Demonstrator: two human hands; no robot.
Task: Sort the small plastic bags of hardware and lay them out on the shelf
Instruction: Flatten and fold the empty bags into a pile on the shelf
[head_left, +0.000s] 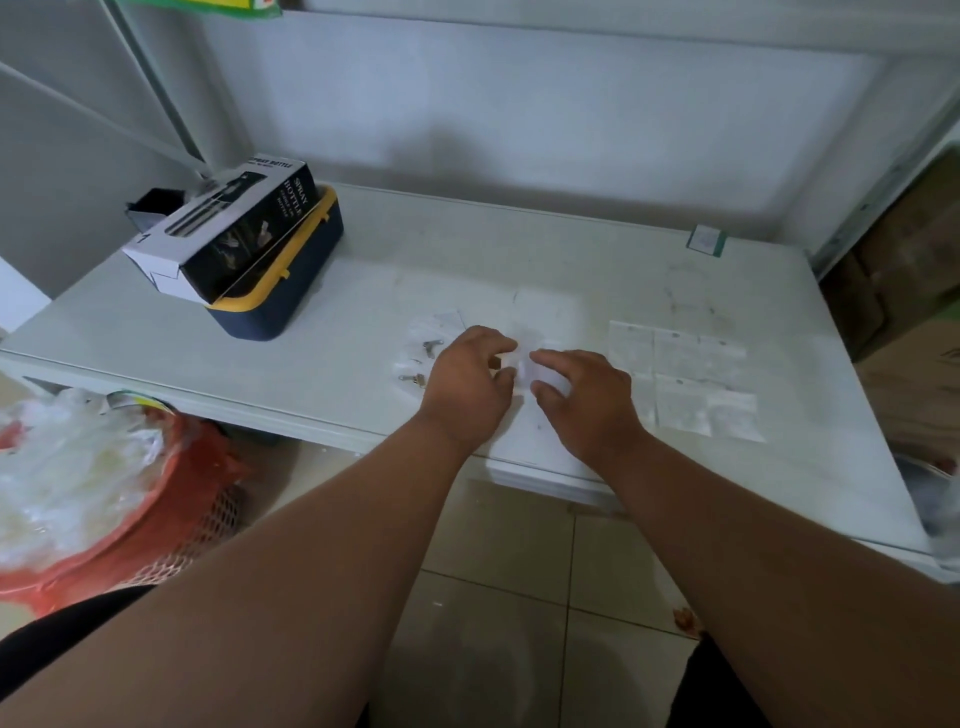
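Head view: small clear bag (522, 364) between curled fingers (501, 358) of both hands, grip unclear.

There is one view only, from the camera on my head, so no second view shares any of the scene. It looks forward and steeply down over my two forearms onto the white shelf (322, 332), which fills the middle of the picture. The lens is wide: straight edges bow near the corners. It sits close enough that my arms take up the whole lower half, with my left hand (467, 387) and right hand (587, 397) near the centre. The far wall (519, 119) closes the top, a box (228, 228) lies at the upper left, a red basket (171, 499) at the lower left, and floor tiles (493, 597) show below
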